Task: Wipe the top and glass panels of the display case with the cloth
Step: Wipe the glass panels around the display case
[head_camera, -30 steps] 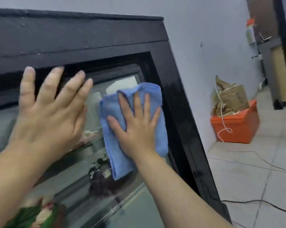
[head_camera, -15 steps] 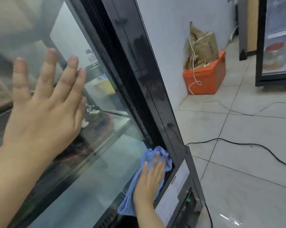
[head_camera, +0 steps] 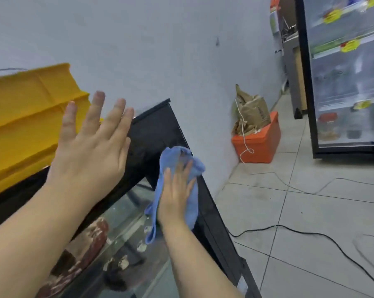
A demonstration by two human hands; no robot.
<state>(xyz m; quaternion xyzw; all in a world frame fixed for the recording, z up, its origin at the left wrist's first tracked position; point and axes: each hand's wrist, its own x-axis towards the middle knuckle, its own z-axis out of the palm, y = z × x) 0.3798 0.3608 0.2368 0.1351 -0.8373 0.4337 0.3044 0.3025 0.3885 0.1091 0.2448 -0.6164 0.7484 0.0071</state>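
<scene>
From the head camera, the black-framed display case (head_camera: 155, 134) runs from lower centre up to its top right corner against a pale wall (head_camera: 160, 50). The blue cloth (head_camera: 172, 157) lies on the frame just below that corner, its lower end hanging over the edge of the glass panel (head_camera: 151, 276). The right hand (head_camera: 176, 196) lies flat on the cloth with fingers straight and close together, pressing it to the case; the fingertips are blurred. The left hand (head_camera: 89, 147) is held up wide, fingers straight and spread, in front of the case's top edge; whether it touches the frame cannot be told. A yellow crate (head_camera: 27, 117) sits on the case top behind that hand. Through the glass, reddish and pale items show, too blurred to name. On the tiled floor (head_camera: 300, 265) an orange bin (head_camera: 260, 145) holding crumpled paper bags (head_camera: 254, 112) stands against the wall, a black cable (head_camera: 311, 234) trails across the tiles, and a glass-door fridge (head_camera: 343, 82) stands at far right.
</scene>
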